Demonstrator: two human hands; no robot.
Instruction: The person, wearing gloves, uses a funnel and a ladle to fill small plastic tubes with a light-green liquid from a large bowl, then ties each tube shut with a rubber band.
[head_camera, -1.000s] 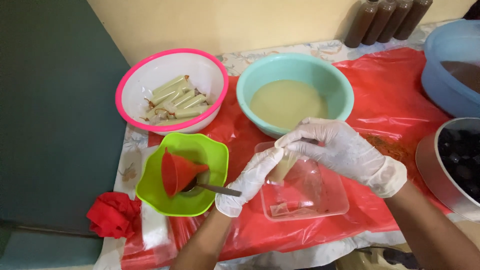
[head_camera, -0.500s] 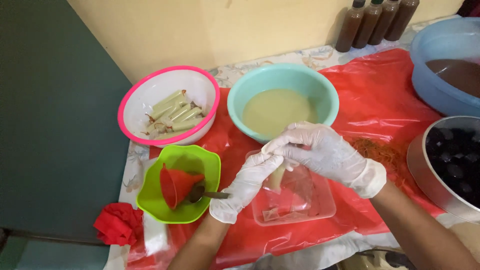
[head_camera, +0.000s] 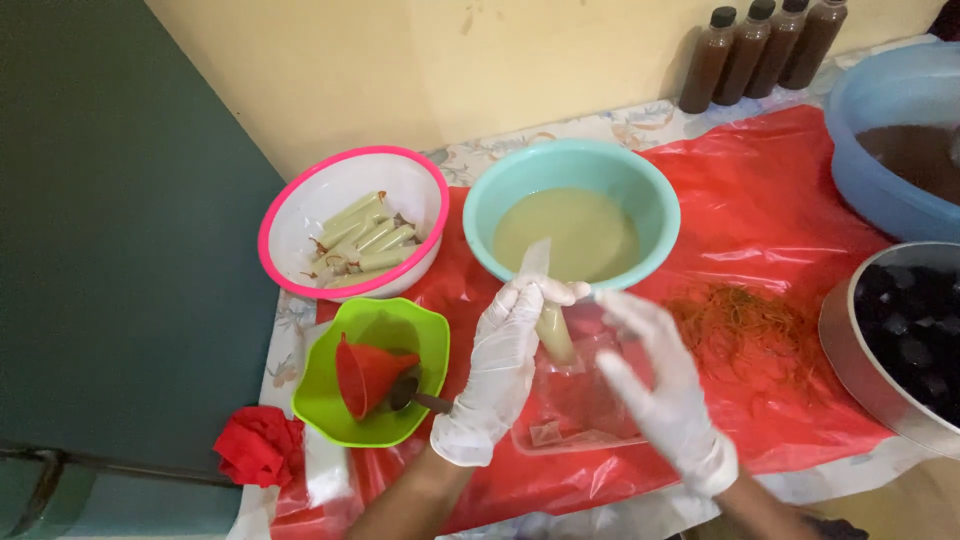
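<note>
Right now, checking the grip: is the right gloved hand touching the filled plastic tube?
Apart. The head view shows the right hand open beside the tube, a gap between; only the left hand grips it.

Four dark brown capped bottles (head_camera: 765, 50) are standing at the far right. Five bowls are sitting on the table: one pink-rimmed white (head_camera: 300, 215), one teal (head_camera: 640, 190), one lime green (head_camera: 420, 330), one blue plastic (head_camera: 860, 110), one metal (head_camera: 845, 340). One red funnel (head_camera: 365, 375) is lying in the green bowl. Two white-gloved hands are working at the near centre: left hand (head_camera: 500, 370), right hand (head_camera: 660, 395). One clear tray (head_camera: 575, 415) is lying beneath them.
</note>
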